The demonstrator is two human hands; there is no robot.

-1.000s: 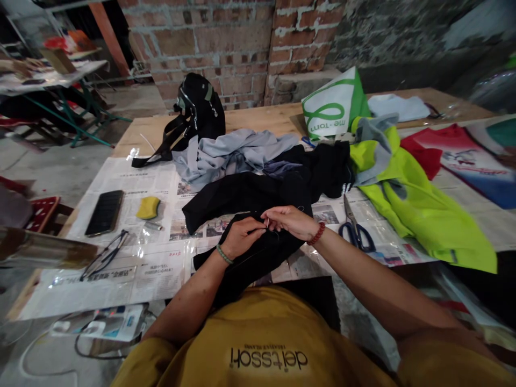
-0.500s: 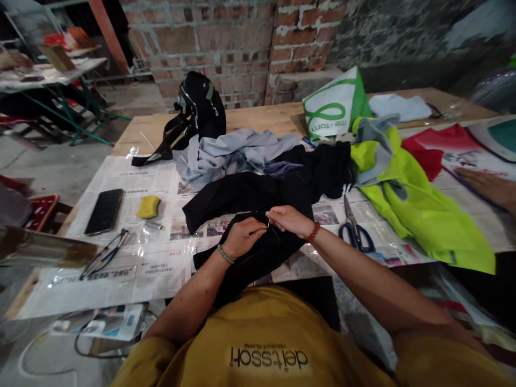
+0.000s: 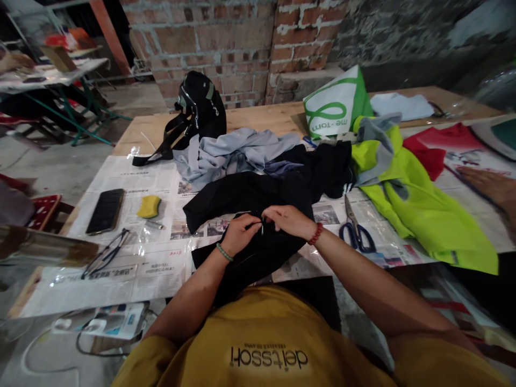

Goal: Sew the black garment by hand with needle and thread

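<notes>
My left hand (image 3: pixel 241 235), with a green bead bracelet, pinches the black garment (image 3: pixel 278 248) lying in front of me. Close beside it, my right hand (image 3: pixel 291 221), wearing a red bead bracelet, is closed with thumb and forefinger together. A thin pale needle (image 3: pixel 263 229) shows at the gap between both sets of fingertips, apparently in the right-hand pinch; its upper end is hidden. Dark-handled scissors (image 3: pixel 357 235) lie on the newspaper to the right of my right hand.
A phone (image 3: pixel 105 211), yellow sponge (image 3: pixel 148 206) and glasses (image 3: pixel 107 253) lie at left. Behind the garment are a grey cloth (image 3: pixel 237 153), a black bag (image 3: pixel 205 105) and a green-white bag (image 3: pixel 336 105). Right are a neon-yellow garment (image 3: pixel 427 215) and another person's hand (image 3: pixel 489 185).
My right hand has shifted slightly left and its fingers have curled closer to my left fingertips. The needle has moved a little left and lower. The left hand stays nearly in place.
</notes>
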